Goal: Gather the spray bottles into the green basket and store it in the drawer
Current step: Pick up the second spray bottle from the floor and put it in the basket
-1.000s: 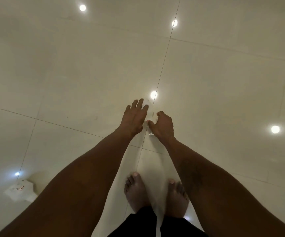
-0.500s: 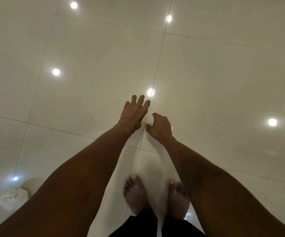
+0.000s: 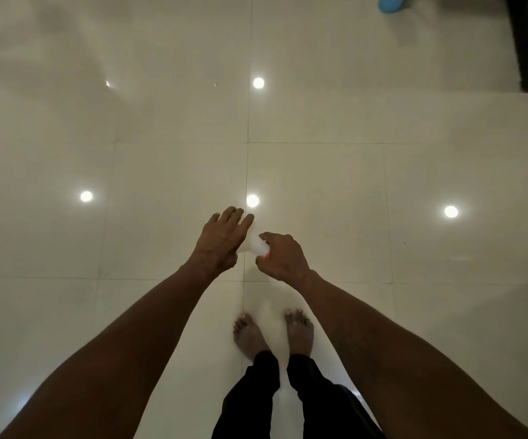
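The right hand (image 3: 283, 258) pinches the small white bottle (image 3: 253, 245) by its red-marked end; the left hand (image 3: 221, 239), fingers straight, rests against it. It looks like light, slick plastic, best gripped round the body.

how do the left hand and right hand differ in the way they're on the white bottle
The left hand has its fingers stretched nearly straight over the white bottle; the right hand has its fingers curled round it. The left hand reaches a little farther forward than the right hand. A red bit of the bottle shows beside the right hand, none beside the left hand. Both touch the same bottle, held above the tiled floor.
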`<action>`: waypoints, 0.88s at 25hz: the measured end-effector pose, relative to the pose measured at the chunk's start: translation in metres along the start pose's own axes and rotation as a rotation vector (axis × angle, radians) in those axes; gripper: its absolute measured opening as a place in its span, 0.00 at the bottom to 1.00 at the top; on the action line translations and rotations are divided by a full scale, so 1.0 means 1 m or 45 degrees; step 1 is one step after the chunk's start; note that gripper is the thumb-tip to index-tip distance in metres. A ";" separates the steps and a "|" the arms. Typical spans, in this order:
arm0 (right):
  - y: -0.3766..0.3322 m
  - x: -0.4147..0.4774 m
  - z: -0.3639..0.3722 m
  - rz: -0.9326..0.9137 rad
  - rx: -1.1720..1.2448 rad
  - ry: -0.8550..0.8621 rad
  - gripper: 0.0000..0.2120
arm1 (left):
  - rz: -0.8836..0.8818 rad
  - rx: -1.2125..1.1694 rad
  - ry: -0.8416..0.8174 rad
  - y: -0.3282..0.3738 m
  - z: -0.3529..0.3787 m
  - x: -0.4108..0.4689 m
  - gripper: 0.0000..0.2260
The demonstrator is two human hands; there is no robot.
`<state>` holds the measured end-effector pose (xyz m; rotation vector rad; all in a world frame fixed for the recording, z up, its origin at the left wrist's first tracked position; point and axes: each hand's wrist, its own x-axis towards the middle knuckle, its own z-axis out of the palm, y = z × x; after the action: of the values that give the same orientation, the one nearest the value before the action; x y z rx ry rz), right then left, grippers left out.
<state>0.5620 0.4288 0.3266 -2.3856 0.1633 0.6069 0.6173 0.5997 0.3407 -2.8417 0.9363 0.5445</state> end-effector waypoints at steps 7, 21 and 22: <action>-0.030 -0.109 -0.083 -0.154 -0.100 0.247 0.21 | -0.048 -0.244 -0.030 0.046 -0.103 -0.055 0.39; 0.013 -0.349 -0.158 0.110 -0.174 0.549 0.22 | 0.401 -0.311 -0.293 0.217 -0.219 -0.128 0.46; 0.021 -0.367 -0.163 0.139 -0.174 0.560 0.22 | 0.436 -0.301 -0.287 0.236 -0.222 -0.134 0.47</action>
<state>0.2944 0.2950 0.5946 -2.6268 0.4574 0.1342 0.4453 0.4389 0.6001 -2.7417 1.4040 1.0515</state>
